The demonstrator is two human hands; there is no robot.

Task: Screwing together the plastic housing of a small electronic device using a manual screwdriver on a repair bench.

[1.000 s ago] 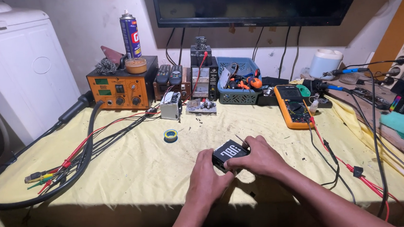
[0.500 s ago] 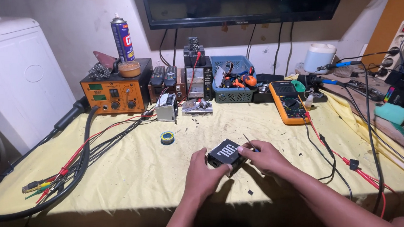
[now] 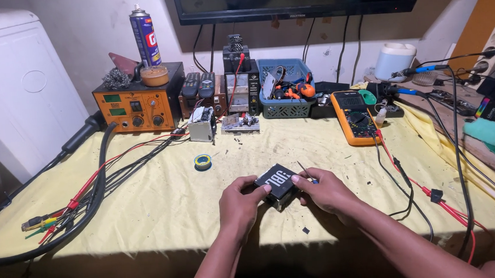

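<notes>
On the yellow cloth-covered bench (image 3: 149, 221) a small black speaker (image 3: 276, 183) sits tilted between both hands — left hand (image 3: 239, 206) grips its near-left corner, right hand (image 3: 324, 190) pinches its right end and a thin tool (image 3: 304, 172).

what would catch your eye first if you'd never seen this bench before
First, the two hands at the near middle of the yellow cloth: the left hand and right hand grip a small black boxy device between them. Next, the orange bench station at the back left with a tall spray can on it, and the yellow multimeter at the back right.
</notes>
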